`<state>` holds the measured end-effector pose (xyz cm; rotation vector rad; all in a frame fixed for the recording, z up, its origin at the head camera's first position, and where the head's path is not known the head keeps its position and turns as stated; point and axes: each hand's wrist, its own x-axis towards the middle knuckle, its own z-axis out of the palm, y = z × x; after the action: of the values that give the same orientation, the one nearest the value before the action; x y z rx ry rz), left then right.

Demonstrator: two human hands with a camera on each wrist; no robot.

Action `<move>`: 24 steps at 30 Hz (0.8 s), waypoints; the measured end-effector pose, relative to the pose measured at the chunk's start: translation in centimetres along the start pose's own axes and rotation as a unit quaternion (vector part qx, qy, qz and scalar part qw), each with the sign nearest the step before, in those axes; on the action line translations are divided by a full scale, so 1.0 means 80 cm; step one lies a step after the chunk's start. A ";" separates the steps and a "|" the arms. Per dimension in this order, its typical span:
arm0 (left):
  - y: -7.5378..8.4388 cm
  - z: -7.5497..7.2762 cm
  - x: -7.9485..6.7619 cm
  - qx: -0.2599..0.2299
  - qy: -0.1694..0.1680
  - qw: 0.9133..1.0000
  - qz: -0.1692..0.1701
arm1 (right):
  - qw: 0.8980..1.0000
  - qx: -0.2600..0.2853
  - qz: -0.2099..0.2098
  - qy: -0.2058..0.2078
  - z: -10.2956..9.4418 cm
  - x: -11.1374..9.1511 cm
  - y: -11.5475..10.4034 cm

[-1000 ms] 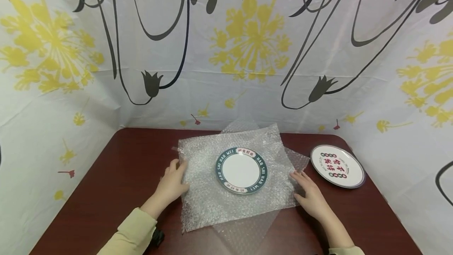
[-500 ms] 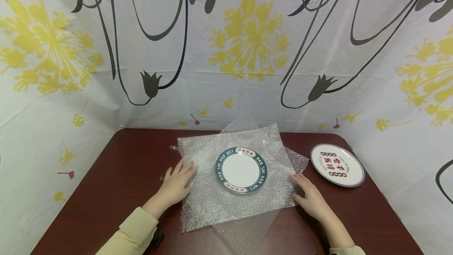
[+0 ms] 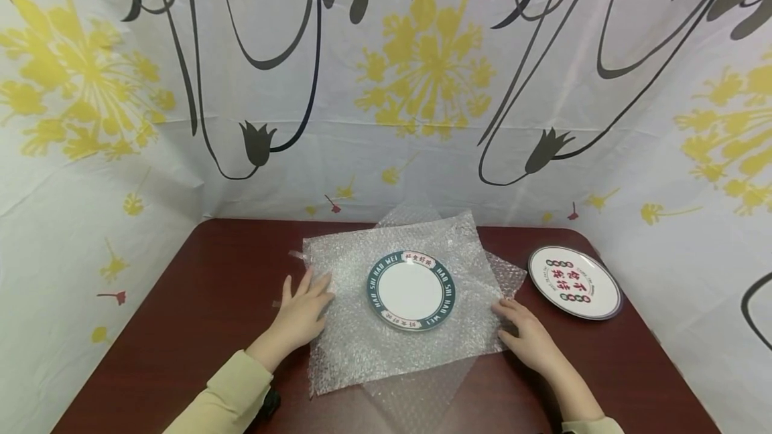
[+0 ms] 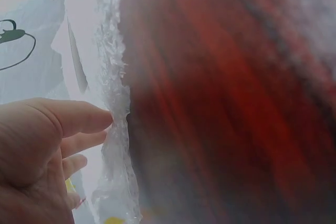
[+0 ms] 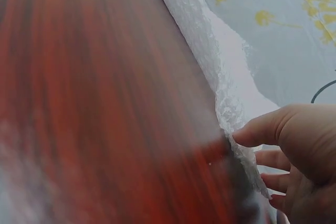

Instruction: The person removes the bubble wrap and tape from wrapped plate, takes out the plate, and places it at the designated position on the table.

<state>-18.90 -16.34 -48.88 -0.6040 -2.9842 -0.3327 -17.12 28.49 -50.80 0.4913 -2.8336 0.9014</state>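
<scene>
A round plate [image 3: 411,290] with a teal lettered rim lies in the middle of a sheet of bubble wrap [image 3: 344,353]. Under that sheet, another piece of bubble wrap [image 3: 422,387] runs diagonally, its corners sticking out. My left hand [image 3: 298,317] rests on the left edge of the top sheet with fingers spread. At the right edge, my right hand [image 3: 525,333] touches the wrap with relaxed, slightly bent fingers. In the right wrist view, the thumb [image 5: 257,131] meets the wrap's edge. The left wrist view has the left thumb [image 4: 86,117] beside the wrap's edge.
Another white plate [image 3: 575,283] with red characters lies at the table's right side. Small clear tape strips [image 3: 296,254] stick to the dark red table [image 3: 229,266] left of the wrap. A patterned cloth [image 3: 386,86] encloses the back and sides.
My left hand shifted from gripping near the wrap's left edge to lying over it with fingers spread, uncovering a tape strip. My right hand and the plates have stayed in place.
</scene>
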 end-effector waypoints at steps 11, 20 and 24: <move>0.006 0.003 0.006 -0.022 -0.037 0.999 -0.013 | 0.998 -0.058 -0.006 -0.005 -0.001 0.005 -0.008; 0.010 0.003 0.008 -0.043 -0.044 0.998 -0.019 | 0.997 -0.074 -0.006 -0.016 -0.005 0.008 -0.015; 0.013 0.001 0.009 -0.042 -0.041 0.998 -0.016 | 0.996 -0.086 -0.028 -0.005 -0.007 0.012 -0.015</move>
<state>-19.11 -15.09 -48.69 -0.5918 -3.0747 -0.4469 -17.58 27.64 -49.45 0.5513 -2.8562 0.6380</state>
